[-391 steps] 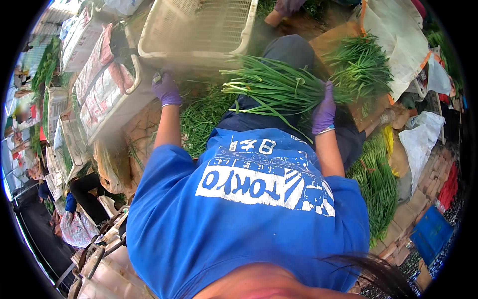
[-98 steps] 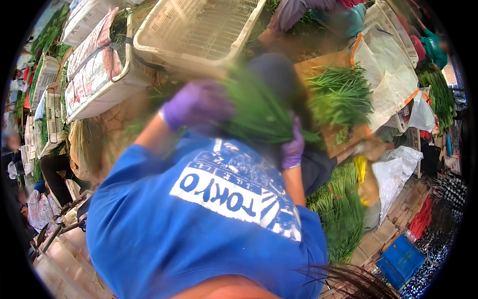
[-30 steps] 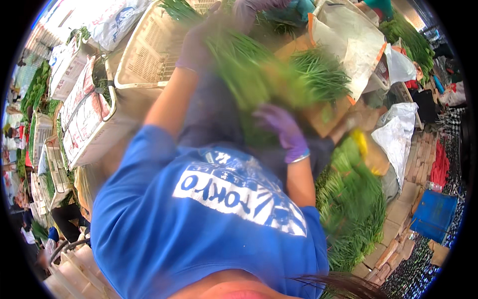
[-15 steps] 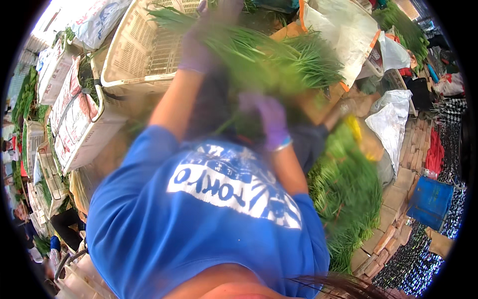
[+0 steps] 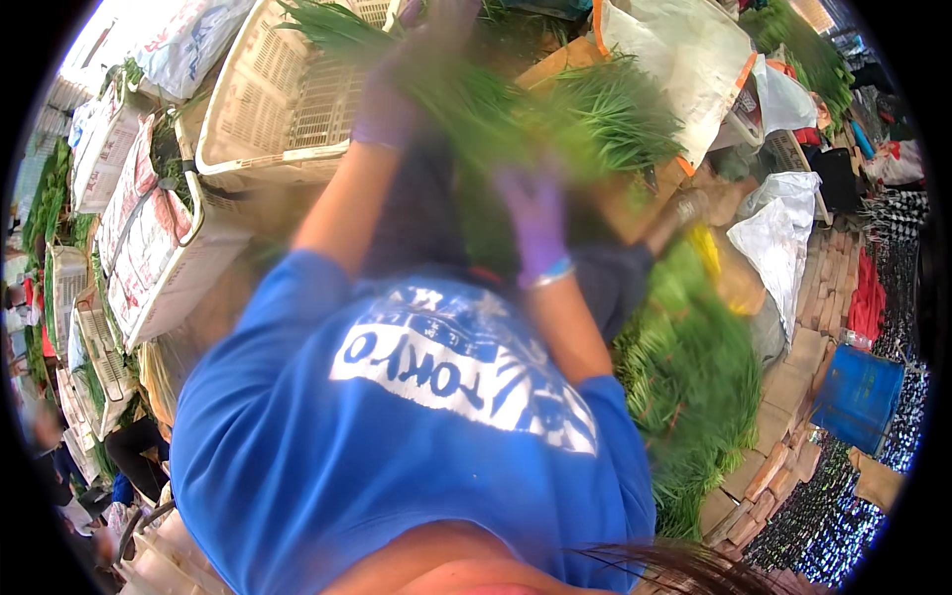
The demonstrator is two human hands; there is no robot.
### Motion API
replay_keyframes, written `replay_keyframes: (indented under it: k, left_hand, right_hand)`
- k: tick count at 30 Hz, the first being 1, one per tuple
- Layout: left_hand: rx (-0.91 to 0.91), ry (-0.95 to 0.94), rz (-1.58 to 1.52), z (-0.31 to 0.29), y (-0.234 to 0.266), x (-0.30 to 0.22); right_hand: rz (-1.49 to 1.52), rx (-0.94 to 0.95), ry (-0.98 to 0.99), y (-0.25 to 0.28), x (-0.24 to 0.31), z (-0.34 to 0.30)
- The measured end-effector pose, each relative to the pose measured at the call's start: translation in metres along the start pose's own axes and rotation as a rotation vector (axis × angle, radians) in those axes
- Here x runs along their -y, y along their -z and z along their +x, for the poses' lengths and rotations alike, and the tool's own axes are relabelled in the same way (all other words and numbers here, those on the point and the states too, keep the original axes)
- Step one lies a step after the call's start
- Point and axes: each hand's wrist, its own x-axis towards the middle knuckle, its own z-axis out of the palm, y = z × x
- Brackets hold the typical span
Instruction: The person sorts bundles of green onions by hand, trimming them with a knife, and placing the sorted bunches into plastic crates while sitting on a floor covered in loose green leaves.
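Note:
My left hand (image 5: 389, 104), in a purple glove, is closed round a bunch of long green chives (image 5: 481, 104). Blades stick out past it to the upper left, over a basket; the other end runs down to the right, blurred. My right hand (image 5: 534, 218), also purple-gloved, is just below that lower end, fingers pointing up at it. Motion smears these fingertips, so whether they grip any stalks cannot be told. Beyond the bunch, to the right, lies a pile of similar chives (image 5: 620, 114).
A cream plastic basket (image 5: 228, 139) stands at the upper left, with wrapped crates (image 5: 169, 258) beside it. A large green heap (image 5: 689, 387) lies to my right. Farther right are a white sheet (image 5: 674, 59), a silvery sheet (image 5: 778, 238), bricks (image 5: 783, 436) and a blue container (image 5: 858, 397).
My right hand has turned and its fingers now point up towards the bunch instead of left. A loose stalk below it no longer shows. The left hand keeps its hold in nearly the same place.

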Motion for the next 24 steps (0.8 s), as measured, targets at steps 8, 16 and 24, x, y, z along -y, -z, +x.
replay_keyframes:
  k: [8, 16, 24]
  left_hand:
    - [-0.177, 0.191, -0.262, -0.014, -0.027, 0.006]
    - [-0.036, 0.249, -0.325, -0.023, -0.028, 0.015]
    - [-0.042, -0.189, 1.147, -0.012, 0.012, 0.014]
  right_hand:
    - [0.451, 0.308, -0.263, -0.016, -0.086, 0.009]
    - [0.421, 0.257, -0.46, -0.024, -0.167, -0.011]
    - [0.164, 0.014, -0.372, -0.01, -0.141, -0.022]
